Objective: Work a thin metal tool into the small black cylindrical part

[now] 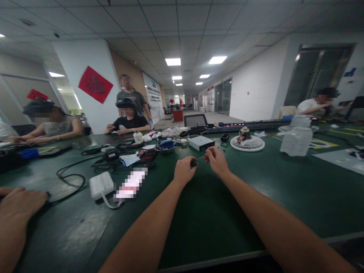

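Over the green table (216, 220), my left hand (184, 169) is closed round a small dark round part (193, 163). My right hand (216, 160) grips a thin screwdriver (201, 157) by its reddish handle, the shaft pointing left at the dark part. Whether the tip touches it is too small to tell. Just behind the hands lies a silver-grey box (201, 143). A white round fan grille (247, 143) with a motor on top is to the right of my right hand.
On the left are a white adapter (101, 185), black cables (71, 182), a blurred phone (131, 184) and a bowl (165, 147). A translucent plastic piece (296, 141) stands right. Another person's hand (22, 204) rests at the left edge; several people are around.
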The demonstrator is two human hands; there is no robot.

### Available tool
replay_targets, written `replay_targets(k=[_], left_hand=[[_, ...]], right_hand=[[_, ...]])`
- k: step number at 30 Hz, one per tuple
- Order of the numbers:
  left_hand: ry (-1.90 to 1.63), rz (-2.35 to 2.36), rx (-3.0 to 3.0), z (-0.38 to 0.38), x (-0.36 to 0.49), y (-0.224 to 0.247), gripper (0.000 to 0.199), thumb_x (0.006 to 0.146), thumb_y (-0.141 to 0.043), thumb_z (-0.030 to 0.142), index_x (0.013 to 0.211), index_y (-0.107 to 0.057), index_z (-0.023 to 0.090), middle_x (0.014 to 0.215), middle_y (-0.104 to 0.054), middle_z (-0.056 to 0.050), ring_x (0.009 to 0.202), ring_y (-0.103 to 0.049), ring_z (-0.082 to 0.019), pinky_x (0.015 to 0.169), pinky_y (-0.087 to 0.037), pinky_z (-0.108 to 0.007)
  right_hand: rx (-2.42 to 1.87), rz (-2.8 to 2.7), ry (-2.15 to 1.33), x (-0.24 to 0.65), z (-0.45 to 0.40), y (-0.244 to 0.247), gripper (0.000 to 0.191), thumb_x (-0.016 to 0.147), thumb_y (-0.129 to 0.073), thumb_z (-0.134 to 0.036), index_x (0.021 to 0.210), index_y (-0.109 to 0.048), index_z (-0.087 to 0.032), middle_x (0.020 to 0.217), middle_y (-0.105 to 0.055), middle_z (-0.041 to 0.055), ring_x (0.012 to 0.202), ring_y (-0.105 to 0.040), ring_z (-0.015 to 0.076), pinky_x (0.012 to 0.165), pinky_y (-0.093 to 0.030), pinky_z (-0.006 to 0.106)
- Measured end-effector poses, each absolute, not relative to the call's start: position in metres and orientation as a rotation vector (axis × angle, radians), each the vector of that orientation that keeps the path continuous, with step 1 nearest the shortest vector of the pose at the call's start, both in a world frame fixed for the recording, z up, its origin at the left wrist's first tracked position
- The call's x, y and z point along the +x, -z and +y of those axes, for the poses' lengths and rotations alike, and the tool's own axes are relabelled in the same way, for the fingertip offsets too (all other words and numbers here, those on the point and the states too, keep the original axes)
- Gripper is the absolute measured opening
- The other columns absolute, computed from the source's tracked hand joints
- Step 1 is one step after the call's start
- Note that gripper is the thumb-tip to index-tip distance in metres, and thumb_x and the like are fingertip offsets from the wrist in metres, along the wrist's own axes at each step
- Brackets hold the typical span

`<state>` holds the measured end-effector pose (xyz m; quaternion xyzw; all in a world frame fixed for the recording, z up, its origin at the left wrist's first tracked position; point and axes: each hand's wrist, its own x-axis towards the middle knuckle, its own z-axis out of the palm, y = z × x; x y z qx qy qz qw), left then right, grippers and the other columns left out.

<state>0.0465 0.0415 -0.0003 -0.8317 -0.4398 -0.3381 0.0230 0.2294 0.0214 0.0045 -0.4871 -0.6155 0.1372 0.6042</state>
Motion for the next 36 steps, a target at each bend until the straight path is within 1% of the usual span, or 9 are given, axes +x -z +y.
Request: replay_targets(k=[4, 7, 12, 18, 22, 24, 27, 30, 36], left_hand=[[1.040, -1.332, -2.572, 0.0437, 0.0462, 0.0033, 0.027, 0.082, -0.072, 0.025, 0.109, -0.066, 0.023, 0.109, -0.073, -0.005, 0.103, -0.066, -0.025, 0.091, -0.044, -0.036], [1.030, -1.320, -2.574, 0.0445, 0.0459, 0.0043, 0.027, 0.082, -0.071, 0.024, 0.109, -0.066, 0.023, 0.109, -0.073, -0.005, 0.103, -0.066, -0.025, 0.091, -0.044, -0.037], [1.044, -1.352, -2.566, 0.0454, 0.0454, 0.0039, 0.027, 0.083, -0.072, 0.025, 0.109, -0.065, 0.023, 0.110, -0.073, -0.005, 0.104, -0.066, -0.025, 0.092, -0.045, -0.036], [1.005, -1.334, -2.587, 0.0443, 0.0458, 0.0037, 0.029, 0.082, -0.073, 0.026, 0.110, -0.066, 0.023, 0.110, -0.074, -0.004, 0.103, -0.066, -0.025, 0.092, -0.045, -0.036], [1.000, -1.354, -2.585, 0.0436, 0.0459, 0.0025, 0.029, 0.083, -0.072, 0.027, 0.112, -0.066, 0.023, 0.112, -0.073, -0.005, 0.105, -0.066, -0.024, 0.092, -0.044, -0.035], [1.001, -1.362, -2.575, 0.0439, 0.0462, 0.0025, 0.030, 0.083, -0.072, 0.027, 0.112, -0.066, 0.022, 0.113, -0.073, -0.004, 0.106, -0.066, -0.024, 0.092, -0.044, -0.035], [0.988, -1.359, -2.580, 0.0445, 0.0465, 0.0033, 0.030, 0.083, -0.072, 0.028, 0.112, -0.066, 0.023, 0.112, -0.073, -0.004, 0.105, -0.066, -0.024, 0.093, -0.043, -0.035], [0.985, -1.359, -2.595, 0.0453, 0.0462, 0.0044, 0.031, 0.083, -0.072, 0.028, 0.113, -0.066, 0.023, 0.113, -0.073, -0.004, 0.105, -0.066, -0.024, 0.094, -0.043, -0.034], [1.012, -1.343, -2.593, 0.0463, 0.0450, 0.0042, 0.029, 0.083, -0.071, 0.027, 0.112, -0.066, 0.023, 0.111, -0.073, -0.004, 0.103, -0.066, -0.024, 0.091, -0.043, -0.034]], right_hand=[[-1.198, -1.438, -0.248, 0.2299, 0.0201, -0.0050, 0.030, 0.098, -0.045, -0.049, 0.091, -0.056, -0.022, 0.071, -0.068, 0.0016, 0.059, -0.066, 0.0176, 0.058, -0.051, 0.028], [-1.183, -1.466, -0.270, 0.2293, 0.0191, -0.0048, 0.031, 0.098, -0.043, -0.050, 0.090, -0.054, -0.022, 0.066, -0.065, -0.0001, 0.055, -0.065, 0.0167, 0.056, -0.050, 0.027], [-1.122, -1.409, -0.333, 0.2303, 0.0219, -0.0038, 0.030, 0.098, -0.043, -0.050, 0.092, -0.054, -0.023, 0.072, -0.068, 0.0007, 0.055, -0.065, 0.0169, 0.054, -0.050, 0.027], [-1.198, -1.410, -0.279, 0.2311, 0.0222, -0.0037, 0.032, 0.098, -0.043, -0.049, 0.087, -0.054, -0.022, 0.065, -0.065, -0.0004, 0.052, -0.064, 0.0168, 0.053, -0.049, 0.027], [-1.106, -1.411, -0.366, 0.2292, 0.0225, -0.0034, 0.032, 0.097, -0.044, -0.052, 0.089, -0.054, -0.022, 0.069, -0.067, 0.0009, 0.053, -0.065, 0.0170, 0.053, -0.050, 0.027], [-1.115, -1.412, -0.350, 0.2292, 0.0229, -0.0034, 0.031, 0.097, -0.045, -0.051, 0.092, -0.055, -0.022, 0.071, -0.068, 0.0011, 0.053, -0.065, 0.0170, 0.052, -0.050, 0.027], [-1.177, -1.424, -0.285, 0.2300, 0.0224, -0.0033, 0.029, 0.098, -0.045, -0.050, 0.092, -0.055, -0.023, 0.068, -0.067, 0.0001, 0.052, -0.064, 0.0166, 0.052, -0.049, 0.027], [-1.178, -1.450, -0.294, 0.2301, 0.0212, -0.0029, 0.031, 0.098, -0.045, -0.050, 0.088, -0.055, -0.023, 0.065, -0.066, -0.0005, 0.052, -0.065, 0.0165, 0.053, -0.049, 0.027], [-1.117, -1.431, -0.319, 0.2304, 0.0222, -0.0026, 0.030, 0.098, -0.046, -0.051, 0.094, -0.056, -0.022, 0.072, -0.069, 0.0011, 0.054, -0.066, 0.0172, 0.054, -0.050, 0.028]])
